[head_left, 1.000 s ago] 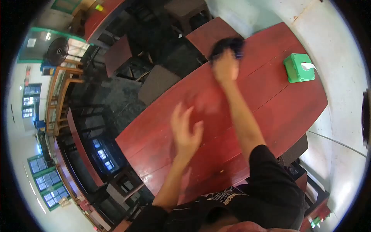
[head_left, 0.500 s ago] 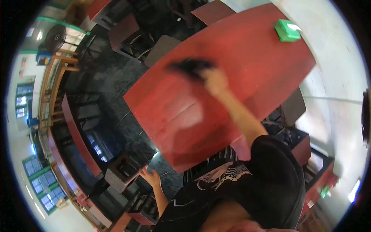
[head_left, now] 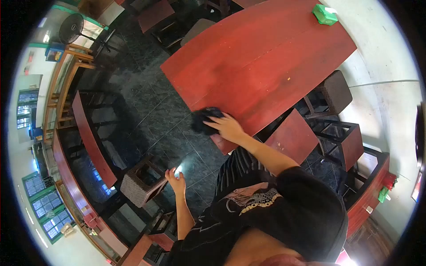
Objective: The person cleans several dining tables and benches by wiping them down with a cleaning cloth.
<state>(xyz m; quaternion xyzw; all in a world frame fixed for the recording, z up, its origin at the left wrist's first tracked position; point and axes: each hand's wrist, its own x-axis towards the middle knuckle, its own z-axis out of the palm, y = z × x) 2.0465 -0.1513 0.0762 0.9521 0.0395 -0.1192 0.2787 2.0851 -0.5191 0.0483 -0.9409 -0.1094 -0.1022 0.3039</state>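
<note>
Lying bunched at the left end of the red counter (head_left: 266, 66), towards its near corner: a black cloth (head_left: 206, 114). Right hand (head_left: 231, 129) is on it, much the nearer of the two. Right fingers spread, laid over the cloth from its right side; the wad shows beyond their tips, to the left, and seems to overlap the end edge. No clear long axis to the cloth.

Left hand (head_left: 176, 181) well apart, off the counter, above the floor; fingers loosely curled and parted, nothing seen in them. Woven stool (head_left: 136, 188) just beside; contact cannot be told.

Hard to make out: folds, lost in the black; how much cloth hangs past the edge; the underside, hidden; right thumb, not clear. Counter's far end partly cut off by the frame near the green tissue box (head_left: 325, 17).
</note>
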